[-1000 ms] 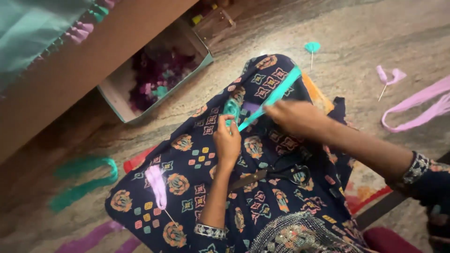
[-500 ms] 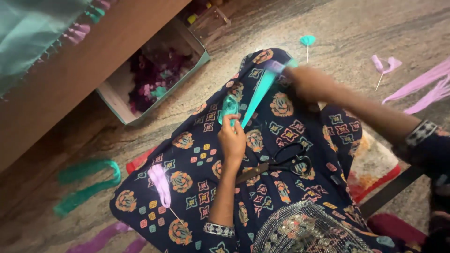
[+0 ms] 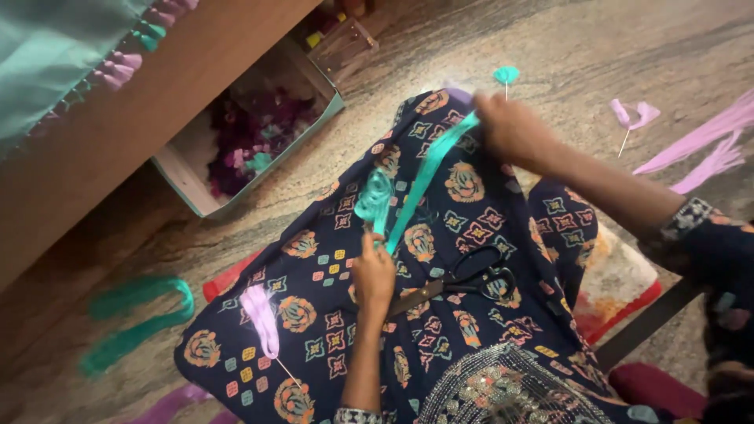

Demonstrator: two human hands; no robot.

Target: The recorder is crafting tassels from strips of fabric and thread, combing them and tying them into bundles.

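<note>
Running diagonally, teal strip spans left hand (lower) to right hand.

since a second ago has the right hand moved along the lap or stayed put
Yes. The right hand has drawn away from the left hand, out toward the knee end of the patterned cloth, pulling the teal strip longer.

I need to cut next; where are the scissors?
The black scissors lie on the patterned lap cloth, right of the left hand, below the teal strip.
</note>
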